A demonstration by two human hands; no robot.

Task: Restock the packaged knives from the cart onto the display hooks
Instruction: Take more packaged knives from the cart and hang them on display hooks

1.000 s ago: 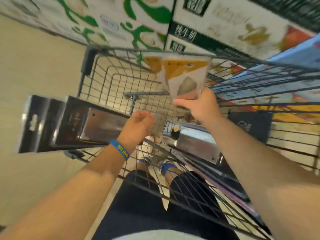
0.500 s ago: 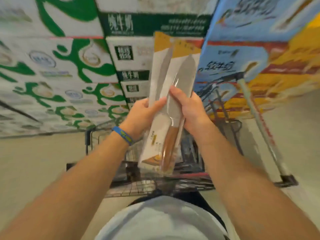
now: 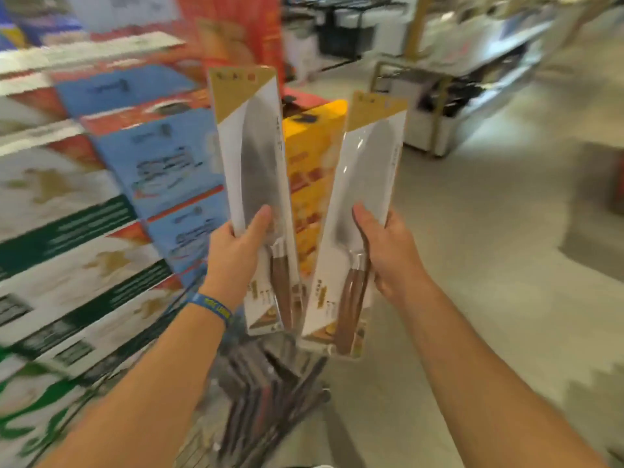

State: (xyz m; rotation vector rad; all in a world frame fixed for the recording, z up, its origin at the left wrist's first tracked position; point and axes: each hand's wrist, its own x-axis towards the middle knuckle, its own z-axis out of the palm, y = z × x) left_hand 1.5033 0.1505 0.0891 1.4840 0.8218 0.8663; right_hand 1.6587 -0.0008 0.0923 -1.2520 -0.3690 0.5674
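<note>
Both arms extended forward, forearms bare, converging slightly toward centre frame. Left hand raised at roughly chest height, palm facing inward, thumb pressed across the front face of what it holds, remaining fingers wrapped behind and out of sight. Blue wristband on the left wrist. Right hand at about the same height, just right of the left, the two hands apart and not touching. Right thumb lies on the front face, fingers curled around the back edge. Both grips closed and firm, wrists near straight, each tilted slightly outward. Some motion blur; fingertips behind not visible.
</note>
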